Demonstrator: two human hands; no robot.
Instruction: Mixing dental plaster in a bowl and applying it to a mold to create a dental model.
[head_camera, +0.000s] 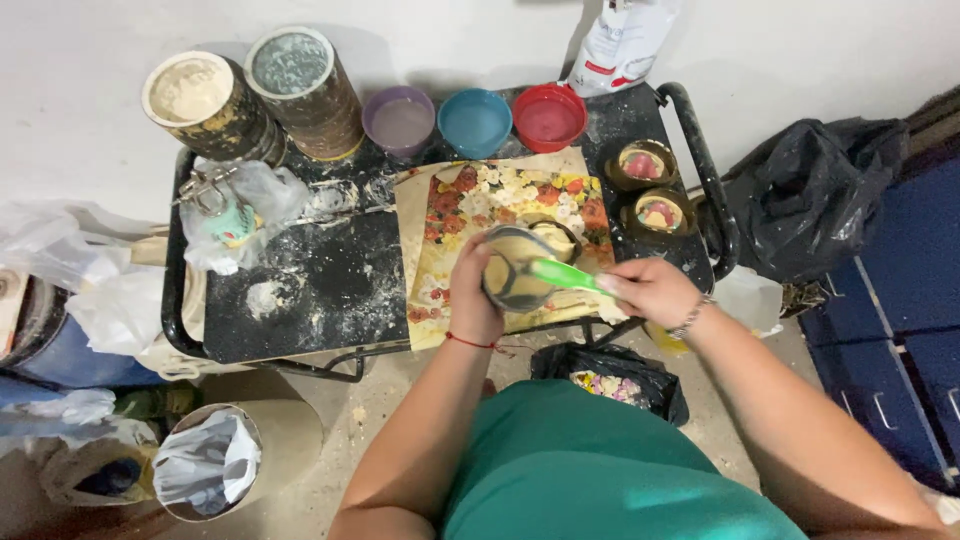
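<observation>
Left hand (472, 290): we held the round sieve (515, 268) by its rim, bench (310, 290) centre.
Right hand (650, 290): we gripped the green spatula (565, 276), pointing nine o'clock into the sieve.

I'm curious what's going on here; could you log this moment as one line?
left hand: steadies round cup | right hand: holds green-handled tool in cup | under: floral sheet on black cart
</observation>
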